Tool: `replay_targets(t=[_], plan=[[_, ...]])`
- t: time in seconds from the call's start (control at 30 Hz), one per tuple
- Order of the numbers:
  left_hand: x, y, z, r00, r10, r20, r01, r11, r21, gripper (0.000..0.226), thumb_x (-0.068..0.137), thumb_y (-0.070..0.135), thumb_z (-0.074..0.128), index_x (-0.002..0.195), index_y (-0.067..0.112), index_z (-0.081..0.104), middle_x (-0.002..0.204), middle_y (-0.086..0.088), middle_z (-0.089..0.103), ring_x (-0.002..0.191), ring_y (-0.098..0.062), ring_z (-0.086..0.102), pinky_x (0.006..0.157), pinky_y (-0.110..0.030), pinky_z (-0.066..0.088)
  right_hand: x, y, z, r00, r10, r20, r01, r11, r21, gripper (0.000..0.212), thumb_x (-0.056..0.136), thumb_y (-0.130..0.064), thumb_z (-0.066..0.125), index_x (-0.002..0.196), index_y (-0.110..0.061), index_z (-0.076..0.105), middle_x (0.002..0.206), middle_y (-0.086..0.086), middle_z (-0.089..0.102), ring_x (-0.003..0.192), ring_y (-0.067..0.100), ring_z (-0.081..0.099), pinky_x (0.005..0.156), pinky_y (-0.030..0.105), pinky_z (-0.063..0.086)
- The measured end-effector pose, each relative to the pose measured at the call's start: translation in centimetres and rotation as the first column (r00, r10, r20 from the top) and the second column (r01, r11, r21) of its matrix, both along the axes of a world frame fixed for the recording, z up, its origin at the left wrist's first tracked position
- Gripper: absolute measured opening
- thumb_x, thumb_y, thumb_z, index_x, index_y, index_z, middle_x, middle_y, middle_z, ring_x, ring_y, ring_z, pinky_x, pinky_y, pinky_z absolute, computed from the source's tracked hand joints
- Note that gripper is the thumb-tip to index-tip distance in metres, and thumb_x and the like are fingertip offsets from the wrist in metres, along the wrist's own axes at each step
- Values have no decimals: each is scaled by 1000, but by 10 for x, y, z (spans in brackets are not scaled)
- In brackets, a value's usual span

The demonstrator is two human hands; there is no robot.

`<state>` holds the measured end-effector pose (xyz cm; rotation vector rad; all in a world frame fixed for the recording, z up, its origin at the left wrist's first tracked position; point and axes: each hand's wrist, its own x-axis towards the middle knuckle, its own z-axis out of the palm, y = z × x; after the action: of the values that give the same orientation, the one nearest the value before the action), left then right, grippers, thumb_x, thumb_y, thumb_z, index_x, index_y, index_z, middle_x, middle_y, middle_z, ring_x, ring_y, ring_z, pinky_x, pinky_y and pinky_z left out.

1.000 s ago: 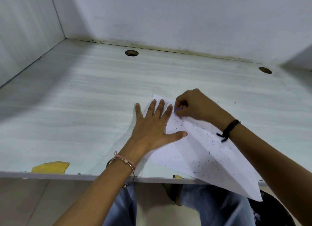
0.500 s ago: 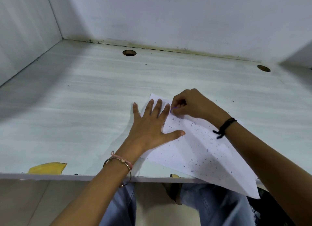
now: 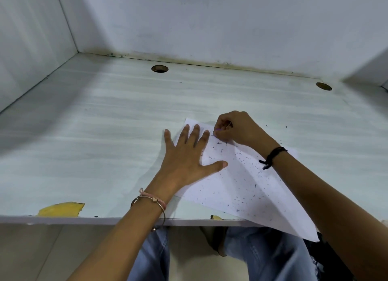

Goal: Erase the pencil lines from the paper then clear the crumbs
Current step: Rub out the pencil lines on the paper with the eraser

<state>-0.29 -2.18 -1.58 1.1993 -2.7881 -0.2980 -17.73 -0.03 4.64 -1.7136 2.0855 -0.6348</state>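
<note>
A white sheet of paper [image 3: 241, 188] lies skewed on the pale desk [image 3: 105, 133], its near corner hanging over the front edge. Dark eraser crumbs [image 3: 247, 171] are scattered across the sheet. My left hand [image 3: 186, 157] lies flat with spread fingers on the paper's left part, pressing it down. My right hand [image 3: 237, 128] curls over the paper's far corner and pinches a small purple eraser [image 3: 217, 130], mostly hidden by the fingers, its tip on the sheet.
Walls enclose the desk at the back and left. Two round cable holes [image 3: 159, 68] [image 3: 323, 86] sit near the back. A yellow chipped patch [image 3: 62, 209] marks the front edge. A few crumbs [image 3: 281, 142] lie on the desk right of the paper. My knees show below.
My right hand with the eraser has shifted slightly over the far corner in small rubbing strokes. The left hand stays pressed on the sheet.
</note>
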Motion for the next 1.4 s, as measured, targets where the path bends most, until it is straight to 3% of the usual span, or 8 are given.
replay_targets(t=[0.1,0.23,0.43,0.6,0.77,1.0,1.13,1.4], plan=[[-8,-3,5,999,35,-32,-35,999,-20,90,81,85,21,155,33,13,162,2,10,149,-22,2,111,-69,-5,-10,12,-4,989,-71,133,71,997,0,7,82,-17,73,85,-11,73,81,6,72,64,7,62,60,10,48],[-18,-5,3,992,63,-112,-73,993,-90,92,78,88,24,151,32,26,152,0,23,144,-27,13,110,-71,3,-22,25,-3,927,-178,331,209,976,-60,9,82,-13,72,89,-6,72,75,9,70,60,9,62,60,13,47],[-20,-11,-6,998,48,-51,-51,997,-50,99,73,91,12,155,37,3,165,-2,-7,149,-30,-16,108,-72,-11,17,23,-2,994,92,67,-93,995,20,8,77,-10,69,75,-17,71,64,-6,65,56,4,53,55,13,42],[-19,-10,-5,998,51,-32,-52,998,-19,95,77,90,16,155,38,0,164,-1,-12,148,-28,-20,108,-70,-15,-14,5,8,990,-129,-59,129,992,-18,5,80,-15,69,78,-13,73,81,5,71,76,20,66,65,27,50],[-19,-10,-6,999,43,-31,-44,998,-37,96,77,90,14,155,37,-2,164,-2,-11,149,-30,-19,107,-71,-14,12,10,5,996,44,-76,-41,998,38,5,78,-11,68,79,-11,73,77,5,71,68,18,63,61,26,48],[-19,-11,-4,998,46,-37,-46,999,-14,95,77,90,15,155,37,1,164,-1,-12,148,-28,-20,107,-70,-16,-12,-12,17,981,-100,-164,105,994,26,7,77,-11,70,81,-7,74,71,-3,61,62,12,54,51,17,34],[-21,-11,-7,999,39,-18,-39,999,-27,97,76,90,11,155,37,-5,164,-2,-13,148,-30,-21,106,-71,-16,12,5,8,995,43,-95,-34,995,91,3,76,-17,70,76,-16,73,71,-5,66,62,7,56,56,17,41],[-19,-12,-6,998,41,-39,-42,999,-23,96,78,90,15,155,36,1,164,-2,-12,148,-30,-19,107,-71,-16,-12,-13,12,974,-121,-192,132,990,43,12,74,-21,73,67,-27,66,80,-6,68,83,17,64,73,33,47]])
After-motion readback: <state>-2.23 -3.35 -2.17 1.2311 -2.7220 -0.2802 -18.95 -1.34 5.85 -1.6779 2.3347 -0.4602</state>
